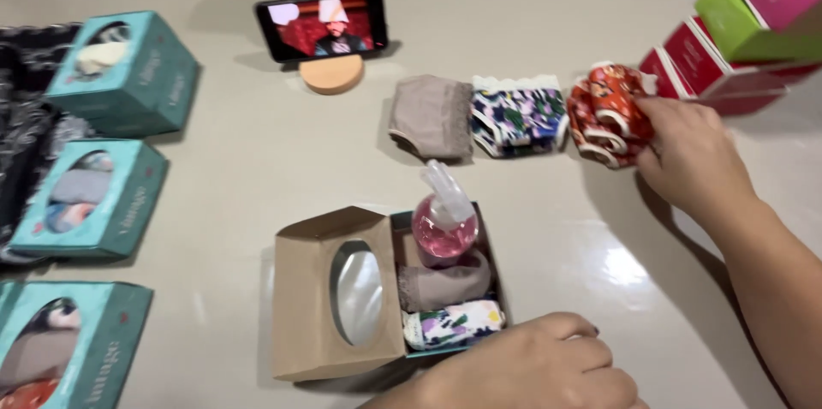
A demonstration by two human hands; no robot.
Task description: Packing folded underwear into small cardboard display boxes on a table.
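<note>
Head view: right hand [689,152] closed on red roll [610,113], toward the table's far right.
Left hand [535,366]: loosely curled, empty, beside box [385,289].
Box: near edge, left of the roll.

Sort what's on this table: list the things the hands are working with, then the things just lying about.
In hand:
right hand gripping red patterned roll
left hand steadying open brown box
pink spray bottle in it

Lying about:
phone on stand
teal boxes
stacked red and green boxes
</note>
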